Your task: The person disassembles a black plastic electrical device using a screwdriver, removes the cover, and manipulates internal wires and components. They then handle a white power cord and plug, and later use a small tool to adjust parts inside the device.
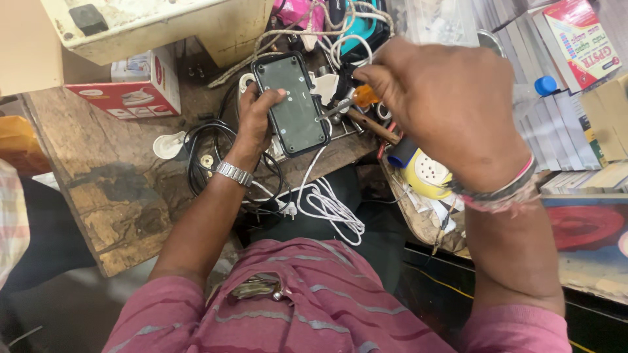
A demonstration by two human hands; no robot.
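Left hand grips 1 dark casing, long axis upright; right hand clenches a screwdriver meeting its right edge.

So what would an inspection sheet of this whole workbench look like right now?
Surface: worn wooden bench top, scuffed and patchy.
Job's things: dark rectangular casing, back side up; orange-handled screwdriver with its tip at the casing's right edge.
Clutter: red and white carton, cream appliance, yellow and white device, clear bottle with blue cap.
Hands: left hand grips the casing from its left side; right hand holds the screwdriver.
Cables: white cord bundled at the bench edge; black cable coiled by the left wrist.
Surroundings: stacked books at right; a sleeve of another person at left.
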